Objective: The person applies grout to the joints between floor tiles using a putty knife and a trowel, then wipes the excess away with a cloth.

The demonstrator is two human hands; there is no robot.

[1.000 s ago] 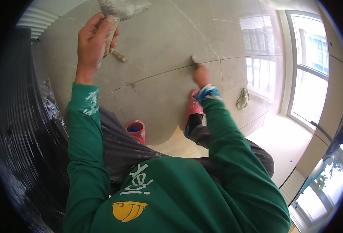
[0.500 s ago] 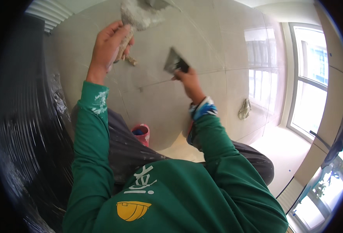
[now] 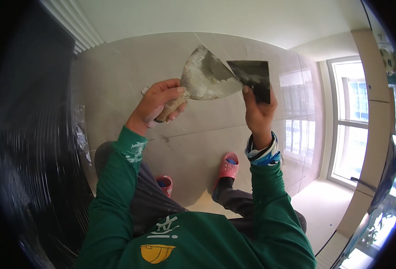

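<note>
My left hand (image 3: 164,101) is closed round the crusted handle of a wide trowel (image 3: 207,85). Its fan-shaped blade points right and carries a grey-white smear of filler paste. In my right hand (image 3: 260,114) is a putty knife (image 3: 252,76) with a dark, flat blade, gripped between thumb and fingers. The putty knife's left edge meets the right tip of the trowel blade, or overlaps it; I cannot tell if they touch. The putty knife's handle is hidden by my hand. Both tools are held above the tiled floor.
Large grey floor tiles (image 3: 184,152) lie below, with my pink clogs (image 3: 228,167) on them. Black plastic sheeting (image 3: 41,148) covers the left side, with crumpled clear film (image 3: 81,134) at its edge. A white wall (image 3: 234,22) runs along the far side; a bright window (image 3: 350,121) is at right.
My right hand has come up and right, bringing the putty knife beside the trowel. My left hand has moved right and nearer with the trowel. My view has shifted, showing both clogs.
</note>
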